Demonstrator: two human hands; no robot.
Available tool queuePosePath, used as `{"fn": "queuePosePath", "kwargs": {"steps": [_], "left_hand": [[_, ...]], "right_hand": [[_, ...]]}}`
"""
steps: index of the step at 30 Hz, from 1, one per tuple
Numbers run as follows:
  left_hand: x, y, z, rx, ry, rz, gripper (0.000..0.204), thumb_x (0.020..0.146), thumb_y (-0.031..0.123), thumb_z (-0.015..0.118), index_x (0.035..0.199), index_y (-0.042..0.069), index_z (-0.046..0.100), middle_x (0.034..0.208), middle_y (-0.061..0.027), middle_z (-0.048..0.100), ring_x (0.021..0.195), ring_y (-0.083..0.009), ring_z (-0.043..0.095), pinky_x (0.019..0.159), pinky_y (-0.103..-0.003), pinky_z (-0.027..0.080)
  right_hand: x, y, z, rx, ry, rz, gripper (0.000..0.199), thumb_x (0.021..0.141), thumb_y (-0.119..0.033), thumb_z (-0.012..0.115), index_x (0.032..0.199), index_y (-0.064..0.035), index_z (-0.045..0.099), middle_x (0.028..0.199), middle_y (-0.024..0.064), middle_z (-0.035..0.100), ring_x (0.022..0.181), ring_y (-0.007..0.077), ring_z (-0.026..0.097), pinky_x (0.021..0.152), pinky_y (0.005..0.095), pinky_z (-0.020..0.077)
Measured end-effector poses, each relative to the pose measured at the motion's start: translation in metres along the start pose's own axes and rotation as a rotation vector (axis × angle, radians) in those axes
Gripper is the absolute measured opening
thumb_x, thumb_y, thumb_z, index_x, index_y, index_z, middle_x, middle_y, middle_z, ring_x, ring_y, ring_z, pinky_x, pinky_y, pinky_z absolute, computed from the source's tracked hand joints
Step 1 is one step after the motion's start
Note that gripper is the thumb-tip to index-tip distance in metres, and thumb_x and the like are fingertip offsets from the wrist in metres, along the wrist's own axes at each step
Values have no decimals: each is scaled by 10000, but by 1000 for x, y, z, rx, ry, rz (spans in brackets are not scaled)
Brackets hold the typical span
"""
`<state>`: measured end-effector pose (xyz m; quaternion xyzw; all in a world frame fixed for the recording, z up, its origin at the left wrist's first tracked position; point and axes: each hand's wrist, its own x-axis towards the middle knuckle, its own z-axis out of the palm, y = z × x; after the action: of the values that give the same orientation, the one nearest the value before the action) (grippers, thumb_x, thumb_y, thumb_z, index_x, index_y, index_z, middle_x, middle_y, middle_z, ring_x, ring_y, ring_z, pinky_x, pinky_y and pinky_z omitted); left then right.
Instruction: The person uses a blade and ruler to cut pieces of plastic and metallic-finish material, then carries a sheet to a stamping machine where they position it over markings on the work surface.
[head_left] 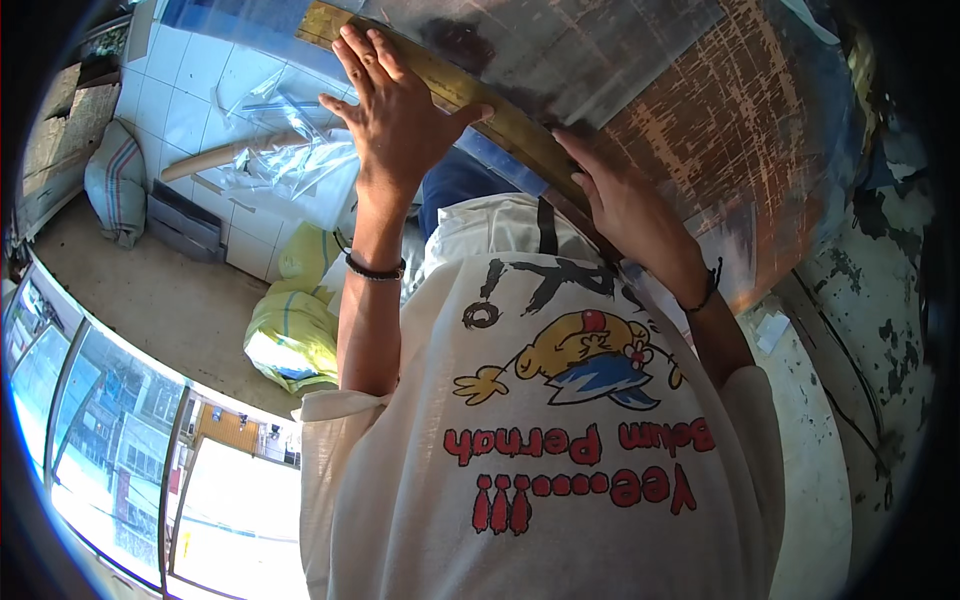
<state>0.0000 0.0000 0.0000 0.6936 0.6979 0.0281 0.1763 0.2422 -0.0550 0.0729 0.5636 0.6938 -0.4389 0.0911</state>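
Note:
My left hand [395, 125] lies with its fingers spread across a long yellow-brown flat strip [445, 85], which runs along the near edge of a worktable. Thumb and fingers rest on or just over the strip. Farther right along the same edge is my right hand [640, 215], its fingers stretched out and its thumb apart, with nothing visible in its grasp. The right fingertips reach the strip's near-right end and the grey sheet [610, 60] on the tabletop. Whether they press on either I cannot tell. A dark bracelet circles each wrist.
The brown tabletop [735, 110] is heavily scratched. On the white tiled floor at left lie clear plastic film [300, 160] and a cardboard tube [205, 162]. Yellow sacks [290, 330], a striped white sack [115, 185] and windows [120, 420] are at left; dark cables [835, 340] hang right.

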Motion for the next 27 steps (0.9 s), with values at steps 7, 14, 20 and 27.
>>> {"fn": "queuePosePath", "kwargs": {"steps": [7, 14, 20, 27], "left_hand": [[-2, -2, -2, -17, 59, 9, 1400, 540, 705, 802, 1458, -165, 202, 1553, -367, 129, 1473, -482, 109, 999, -788, 239], [2, 3, 0, 3, 67, -25, 890, 809, 326, 647, 1449, -145, 245, 1544, -378, 149, 1467, -501, 114, 998, -784, 252], [1, -2, 3, 28, 78, -37, 790, 850, 301, 578, 1437, -143, 292, 1551, -356, 170, 1476, -469, 134, 1014, -771, 243], [1, -2, 1, -4, 78, -12, 718, 894, 240, 524, 1442, -143, 264, 1554, -363, 137, 1476, -479, 112, 1015, -777, 232]], "right_hand": [[16, -28, -36, 18, 156, -203, 462, 1001, -193, 500, 1450, -126, 415, 870, 246, 672, 673, 390, 666, 578, 468, 527], [122, -80, -15, 127, 214, -274, 432, 992, -151, 524, 1419, -121, 465, 909, 254, 657, 785, 420, 652, 616, 439, 512], [139, -88, -6, 143, 255, -373, 435, 981, -146, 547, 1410, -111, 483, 859, 247, 646, 709, 419, 640, 593, 450, 498], [146, -82, 1, 180, 322, -429, 439, 982, -146, 544, 1415, -113, 480, 973, 241, 663, 785, 421, 653, 632, 443, 535]]}}
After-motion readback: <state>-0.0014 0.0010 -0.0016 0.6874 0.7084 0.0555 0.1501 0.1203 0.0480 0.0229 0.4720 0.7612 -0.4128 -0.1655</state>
